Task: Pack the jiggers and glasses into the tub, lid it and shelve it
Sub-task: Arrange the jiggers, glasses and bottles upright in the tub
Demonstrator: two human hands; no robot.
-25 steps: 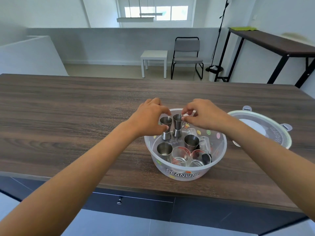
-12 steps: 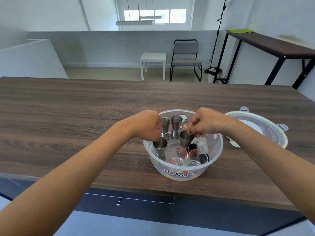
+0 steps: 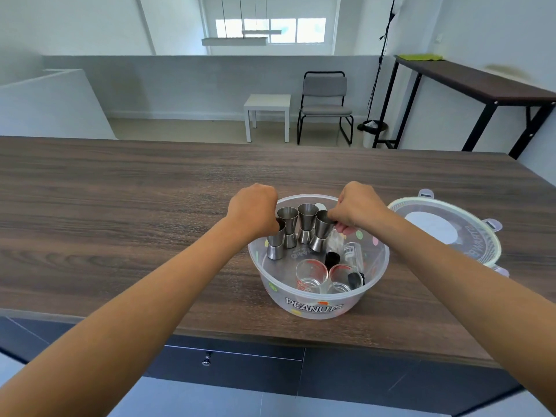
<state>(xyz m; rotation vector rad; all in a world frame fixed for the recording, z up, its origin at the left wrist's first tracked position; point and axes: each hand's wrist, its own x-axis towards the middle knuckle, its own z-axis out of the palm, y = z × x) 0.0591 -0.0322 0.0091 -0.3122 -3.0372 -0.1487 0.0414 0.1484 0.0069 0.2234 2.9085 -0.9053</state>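
Observation:
A clear plastic tub (image 3: pixel 316 308) labelled PEANUTS stands near the counter's front edge. My left hand (image 3: pixel 252 212) is closed on a steel jigger (image 3: pixel 275 249) at the tub's left wall. My right hand (image 3: pixel 358 206) grips the top of another jigger (image 3: pixel 320 233), which is tilted. Two more jiggers (image 3: pixel 288 224) (image 3: pixel 307 221) stand upright between them at the back. At the front of the tub are two small glasses with red markings (image 3: pixel 311 275) (image 3: pixel 341 278). Small clear bottles with black caps (image 3: pixel 352 254) lie at the right.
The tub's round lid (image 3: pixel 469 236) lies flat on the wooden counter (image 3: pixel 120 221) just right of the tub. Drawers (image 3: pixel 207 359) sit below the counter's front edge. Beyond the counter are a chair (image 3: pixel 325 106), a white stool (image 3: pixel 267 106) and a tall dark table (image 3: pixel 481 85).
Both hands left the two back jiggers, closed on the two jiggers nearer the front, and have brought them back beside the standing pair. The glasses now show uncovered.

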